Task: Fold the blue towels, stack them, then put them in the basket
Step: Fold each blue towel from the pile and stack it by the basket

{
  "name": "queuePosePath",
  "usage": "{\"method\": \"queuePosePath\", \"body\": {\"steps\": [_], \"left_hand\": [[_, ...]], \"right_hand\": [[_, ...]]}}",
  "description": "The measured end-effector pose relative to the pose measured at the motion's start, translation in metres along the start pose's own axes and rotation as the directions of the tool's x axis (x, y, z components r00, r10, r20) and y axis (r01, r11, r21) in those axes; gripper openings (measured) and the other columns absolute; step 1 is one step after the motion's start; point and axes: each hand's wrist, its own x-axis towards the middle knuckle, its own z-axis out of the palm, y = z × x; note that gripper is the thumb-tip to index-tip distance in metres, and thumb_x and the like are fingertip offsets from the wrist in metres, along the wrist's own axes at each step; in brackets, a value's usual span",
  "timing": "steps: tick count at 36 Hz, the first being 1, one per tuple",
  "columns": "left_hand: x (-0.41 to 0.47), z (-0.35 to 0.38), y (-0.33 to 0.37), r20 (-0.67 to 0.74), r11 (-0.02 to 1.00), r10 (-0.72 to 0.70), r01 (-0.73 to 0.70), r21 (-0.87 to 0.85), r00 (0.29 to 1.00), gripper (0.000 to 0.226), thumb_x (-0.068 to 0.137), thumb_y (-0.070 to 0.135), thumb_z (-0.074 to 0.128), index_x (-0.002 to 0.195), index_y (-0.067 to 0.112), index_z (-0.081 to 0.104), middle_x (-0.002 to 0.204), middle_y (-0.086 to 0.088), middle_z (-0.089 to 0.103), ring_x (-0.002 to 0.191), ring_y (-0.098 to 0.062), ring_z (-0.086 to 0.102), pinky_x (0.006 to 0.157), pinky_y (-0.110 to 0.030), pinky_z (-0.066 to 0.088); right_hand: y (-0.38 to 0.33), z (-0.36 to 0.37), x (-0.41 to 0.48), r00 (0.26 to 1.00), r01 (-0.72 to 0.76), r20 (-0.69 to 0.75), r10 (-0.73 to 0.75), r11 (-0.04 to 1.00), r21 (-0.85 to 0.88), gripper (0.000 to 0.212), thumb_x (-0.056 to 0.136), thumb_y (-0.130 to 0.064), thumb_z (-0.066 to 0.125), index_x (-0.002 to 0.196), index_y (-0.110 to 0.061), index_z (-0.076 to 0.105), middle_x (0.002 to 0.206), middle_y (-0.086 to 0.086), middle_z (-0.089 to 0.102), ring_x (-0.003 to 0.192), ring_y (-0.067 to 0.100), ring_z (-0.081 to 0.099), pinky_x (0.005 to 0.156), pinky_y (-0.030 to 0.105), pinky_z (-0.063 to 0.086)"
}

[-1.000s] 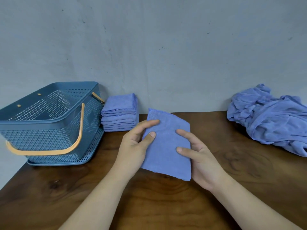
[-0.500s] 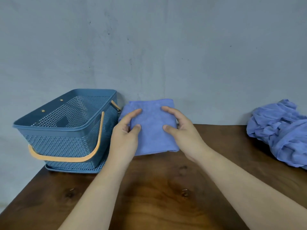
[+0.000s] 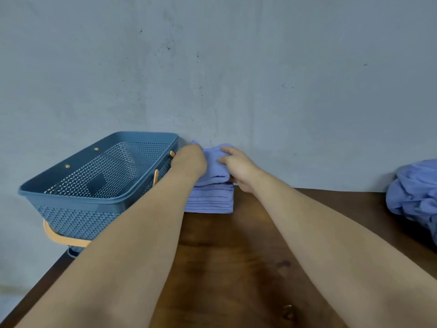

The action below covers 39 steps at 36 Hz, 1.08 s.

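right hand (image 3: 238,171) pinches the top towel (image 3: 214,166) onto the stack (image 3: 210,200) at the far edge of the bench (image 3: 236,256), left hand (image 3: 190,160) grip hidden; unfolded heap (image 3: 416,190) and empty basket (image 3: 75,221) await.

We cannot see the fingers of the left hand (image 3: 189,159), hidden behind its own back at the top towel (image 3: 214,169). Its forearm covers the 9 o'clock side of the stack (image 3: 210,201). The picture edge cuts the towel heap (image 3: 416,192) at 3 o'clock.

One head-worn wide-angle view looks forward and down along both forearms, across the counter (image 3: 236,256) to the wall (image 3: 236,67) (close behind it).
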Motion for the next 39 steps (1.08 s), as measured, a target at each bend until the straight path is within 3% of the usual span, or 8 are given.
{"method": "queuePosePath", "body": {"steps": [2, 6, 11, 14, 17, 26, 31, 39], "left_hand": [[0.005, 0.007, -0.002, -0.023, 0.999, 0.005, -0.004, 0.033, 1.000, 0.062, 0.100, 0.002, 0.048, 0.160, 0.013, 0.040, 0.133, -0.021, 0.064, 0.120, -0.041, 0.062, 0.077, -0.042, 0.051], [0.006, 0.013, -0.006, -0.087, 1.000, 0.029, -0.028, 0.006, 0.996, 0.048, 0.100, 0.001, 0.046, 0.145, 0.013, 0.058, 0.129, -0.020, 0.066, 0.119, -0.039, 0.062, 0.080, -0.040, 0.051], [0.001, 0.017, -0.011, -0.135, 0.983, 0.091, -0.068, 0.168, 0.987, 0.045, 0.100, 0.005, 0.043, 0.143, 0.005, 0.055, 0.139, -0.020, 0.057, 0.124, -0.038, 0.054, 0.090, -0.041, 0.047], [-0.008, 0.013, -0.008, -0.150, 0.944, 0.179, -0.127, 0.304, 0.972, 0.045, 0.100, 0.003, 0.044, 0.143, 0.010, 0.057, 0.148, -0.011, 0.046, 0.130, -0.035, 0.046, 0.088, -0.040, 0.046], [-0.023, 0.011, -0.001, -0.198, 0.923, 0.187, -0.104, 0.370, 0.962, 0.037, 0.100, 0.007, 0.047, 0.134, 0.012, 0.060, 0.144, -0.007, 0.048, 0.130, -0.034, 0.046, 0.078, -0.039, 0.042], [-0.081, 0.018, 0.017, -0.340, 0.936, 0.266, -0.158, 0.313, 0.902, 0.033, 0.106, 0.027, 0.042, 0.129, 0.010, 0.059, 0.126, -0.009, 0.061, 0.115, -0.032, 0.056, 0.080, -0.045, 0.051], [-0.126, 0.033, 0.043, -0.406, 0.892, 0.450, -0.373, 0.256, 0.796, 0.026, 0.099, 0.028, 0.053, 0.115, 0.015, 0.069, 0.112, -0.003, 0.067, 0.103, -0.029, 0.062, 0.072, -0.043, 0.048], [-0.202, 0.076, 0.101, -0.306, 0.828, 0.554, -0.551, 0.106, 0.774, 0.033, 0.104, 0.038, 0.047, 0.130, 0.025, 0.062, 0.130, 0.006, 0.061, 0.120, -0.020, 0.055, 0.092, -0.042, 0.048]], "right_hand": [[0.001, 0.000, 0.003, 1.000, 0.012, -0.019, -0.013, 0.998, -0.060, 0.035, 0.099, -0.001, 0.047, 0.107, -0.031, 0.065, 0.115, 0.018, 0.073, 0.111, 0.039, 0.071, 0.093, 0.057, 0.060], [0.003, -0.004, 0.011, 0.996, 0.030, -0.078, -0.043, 0.986, -0.166, 0.044, 0.095, -0.002, 0.047, 0.116, -0.035, 0.067, 0.105, 0.007, 0.074, 0.103, 0.034, 0.074, 0.086, 0.054, 0.064], [0.016, -0.014, 0.023, 0.984, 0.041, -0.131, -0.125, 0.860, -0.509, 0.058, 0.092, -0.032, 0.059, 0.150, -0.036, 0.055, 0.148, 0.005, 0.058, 0.121, 0.026, 0.064, 0.097, 0.037, 0.054], [0.021, -0.019, 0.017, 0.981, 0.068, -0.105, -0.162, 0.799, -0.597, 0.054, 0.101, -0.045, 0.054, 0.154, -0.036, 0.050, 0.148, 0.007, 0.048, 0.101, 0.024, 0.060, 0.084, 0.031, 0.044], [0.024, -0.025, 0.005, 0.973, 0.119, -0.082, -0.216, 0.773, -0.624, 0.055, 0.105, -0.051, 0.050, 0.157, -0.034, 0.045, 0.145, 0.005, 0.043, 0.096, 0.019, 0.053, 0.084, 0.030, 0.041], [0.027, -0.059, -0.056, 0.965, 0.128, -0.093, -0.247, 0.747, -0.653, 0.054, 0.104, -0.053, 0.048, 0.155, -0.034, 0.043, 0.156, -0.004, 0.039, 0.118, 0.021, 0.062, 0.093, 0.039, 0.049], [0.030, -0.092, -0.098, 0.961, 0.122, -0.112, -0.254, 0.749, -0.652, 0.053, 0.104, -0.053, 0.049, 0.154, -0.036, 0.044, 0.155, -0.006, 0.042, 0.113, 0.015, 0.059, 0.099, 0.039, 0.048], [0.062, -0.173, -0.188, 0.947, 0.055, -0.190, -0.260, 0.711, -0.701, 0.053, 0.103, -0.055, 0.052, 0.152, -0.039, 0.045, 0.153, -0.010, 0.044, 0.108, 0.011, 0.065, 0.103, 0.042, 0.051]]}}
